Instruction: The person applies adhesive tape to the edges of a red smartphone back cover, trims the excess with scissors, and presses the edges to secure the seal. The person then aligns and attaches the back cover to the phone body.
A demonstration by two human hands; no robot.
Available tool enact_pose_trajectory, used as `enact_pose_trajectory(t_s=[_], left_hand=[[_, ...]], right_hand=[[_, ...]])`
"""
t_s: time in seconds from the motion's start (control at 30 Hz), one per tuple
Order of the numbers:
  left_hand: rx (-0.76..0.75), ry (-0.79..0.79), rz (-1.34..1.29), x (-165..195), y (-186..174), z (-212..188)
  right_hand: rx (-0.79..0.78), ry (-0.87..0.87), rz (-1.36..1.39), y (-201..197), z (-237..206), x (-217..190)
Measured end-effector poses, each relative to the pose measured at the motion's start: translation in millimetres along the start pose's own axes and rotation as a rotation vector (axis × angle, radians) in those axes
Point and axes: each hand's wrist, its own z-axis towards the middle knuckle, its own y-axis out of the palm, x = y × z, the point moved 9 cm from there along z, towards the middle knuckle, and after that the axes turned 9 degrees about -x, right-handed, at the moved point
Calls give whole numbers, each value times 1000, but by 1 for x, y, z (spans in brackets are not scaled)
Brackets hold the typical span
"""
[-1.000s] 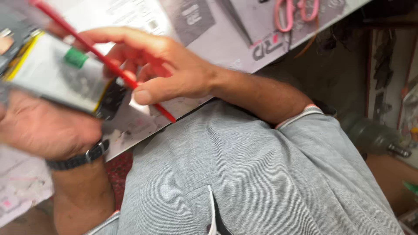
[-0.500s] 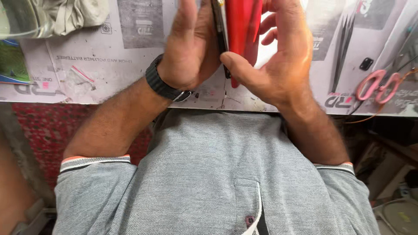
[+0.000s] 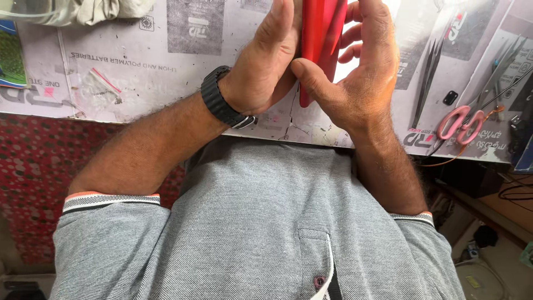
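I hold a red phone (image 3: pixel 322 33) edge-on between both hands, above the printed white work mat (image 3: pixel 166 72). My left hand (image 3: pixel 266 66), with a black watch on its wrist, presses flat against the phone's left side. From the other side my right hand (image 3: pixel 361 78) cups it, with the thumb pressed on the near red edge and the fingers curled behind. The phone's top runs out of the frame, and its faces are hidden by my palms.
Pink-handled scissors (image 3: pixel 461 125) and black tweezers (image 3: pixel 427 83) lie on the mat to the right. A small plastic bag (image 3: pixel 102 89) lies to the left, a crumpled cloth (image 3: pixel 94 10) at the far left. A red dotted cloth (image 3: pixel 33 166) hangs below the table edge.
A second ago my left hand held the phone flat with its insides showing and my right hand was on a red part. Now both hands clamp the red phone upright; the view has swung.
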Motion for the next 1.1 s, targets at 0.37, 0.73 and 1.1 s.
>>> enact_pose_trajectory(t_s=[0.37, 0.73, 1.1], left_hand=[[39, 39, -125, -15, -9, -9], [185, 49, -304, -15, -22, -7], [462, -188, 525, 23, -46, -25]], right_hand=[[-57, 57, 87, 6, -4, 16], [-12, 164, 855, -2, -18, 31], [-215, 331, 1192, 8, -42, 42]])
